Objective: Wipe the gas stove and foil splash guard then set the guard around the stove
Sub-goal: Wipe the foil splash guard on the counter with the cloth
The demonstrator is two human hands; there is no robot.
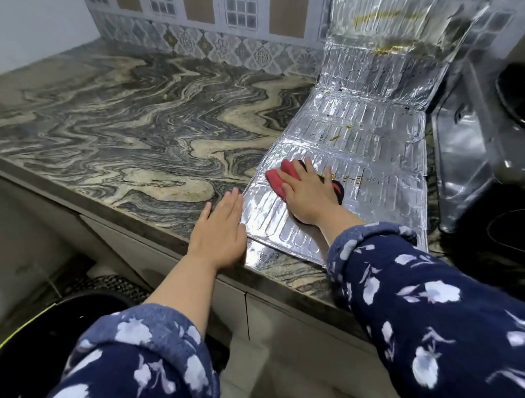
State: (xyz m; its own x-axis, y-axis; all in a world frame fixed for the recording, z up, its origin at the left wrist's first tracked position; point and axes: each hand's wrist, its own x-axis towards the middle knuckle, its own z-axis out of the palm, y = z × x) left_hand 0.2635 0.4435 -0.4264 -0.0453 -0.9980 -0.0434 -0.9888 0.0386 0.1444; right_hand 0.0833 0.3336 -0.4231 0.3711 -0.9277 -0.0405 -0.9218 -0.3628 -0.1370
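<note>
One foil guard on the counter, one cloth, two hands at work.

The marbled countertop [116, 115] fills the left and far scene. The foil splash guard [358, 152] lies on its right part, near panels flat, far panels tilted up against the tiled wall [217, 29], with yellowish stains on them. Just right of it stands the gas stove [475, 147]. The right hand [307, 194] presses flat, fingers spread, on one red cloth [279, 175] on the near panel. The left hand [220, 227], fingers straight and together, rests at the guard's near-left edge.
</note>
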